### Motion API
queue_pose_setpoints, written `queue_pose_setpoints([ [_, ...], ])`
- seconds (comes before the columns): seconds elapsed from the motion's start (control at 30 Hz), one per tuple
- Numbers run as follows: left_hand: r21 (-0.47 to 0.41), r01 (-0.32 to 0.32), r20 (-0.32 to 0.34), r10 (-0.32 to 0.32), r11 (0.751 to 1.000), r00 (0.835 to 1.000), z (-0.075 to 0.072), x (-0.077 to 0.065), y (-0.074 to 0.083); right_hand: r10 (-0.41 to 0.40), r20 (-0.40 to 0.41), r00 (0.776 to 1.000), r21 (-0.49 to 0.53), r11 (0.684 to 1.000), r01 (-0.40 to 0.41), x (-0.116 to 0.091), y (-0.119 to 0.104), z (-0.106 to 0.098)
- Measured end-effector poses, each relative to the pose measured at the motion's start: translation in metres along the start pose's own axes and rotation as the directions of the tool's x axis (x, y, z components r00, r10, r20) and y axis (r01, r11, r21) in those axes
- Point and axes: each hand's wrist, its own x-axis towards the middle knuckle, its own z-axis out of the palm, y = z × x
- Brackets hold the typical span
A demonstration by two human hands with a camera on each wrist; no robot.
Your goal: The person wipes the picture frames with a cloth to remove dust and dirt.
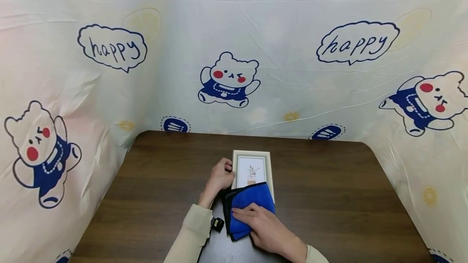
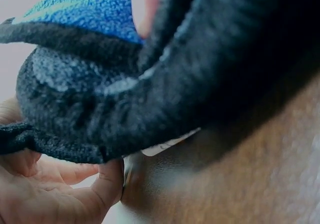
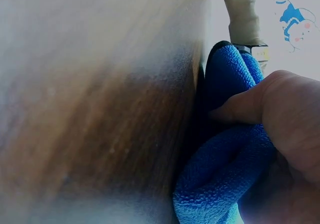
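Observation:
A cream picture frame [image 1: 271,169] with a plant print lies on the table, its lower part covered by a folded blue cloth [image 1: 256,196] with black edging. At the frame's left side, my left hand [image 1: 222,177] holds the edge with bent fingers. My right hand [image 1: 265,224] is on top of the cloth, gripping it against the frame. Seen from the right wrist, the thumb [image 3: 240,107] digs into the cloth's folds. In the left wrist view the cloth's black border [image 2: 125,109] hides much of the left hand [image 2: 60,194].
The brown wooden table [image 1: 329,182] has rounded far corners. Behind and beside it hangs a pale curtain [image 1: 285,100] printed with bears and the word happy. A small black device [image 1: 217,224] sits at the left wrist, close to the cloth.

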Motion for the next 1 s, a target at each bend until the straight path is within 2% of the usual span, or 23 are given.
queue_pose_setpoints([
  [0.43, -0.019, 0.013, 0.021, -0.012, 1.000, 1.000, -0.001, -0.003, 0.000, 0.016, -0.010, 1.000, 0.044, 0.999, -0.015, -0.004, 0.000, 0.001],
  [0.77, -0.023, -0.002, 0.021, 0.002, 1.000, 1.000, -0.011, 0.013, 0.010, 0.046, -0.004, 0.999, 0.008, 0.999, -0.046, 0.004, 0.009, -0.013],
  [1.0, -0.034, 0.018, 0.039, -0.017, 0.999, 0.999, -0.004, 0.007, 0.002, 0.070, 0.010, 0.997, 0.028, 0.997, -0.070, -0.007, 0.005, -0.007],
])
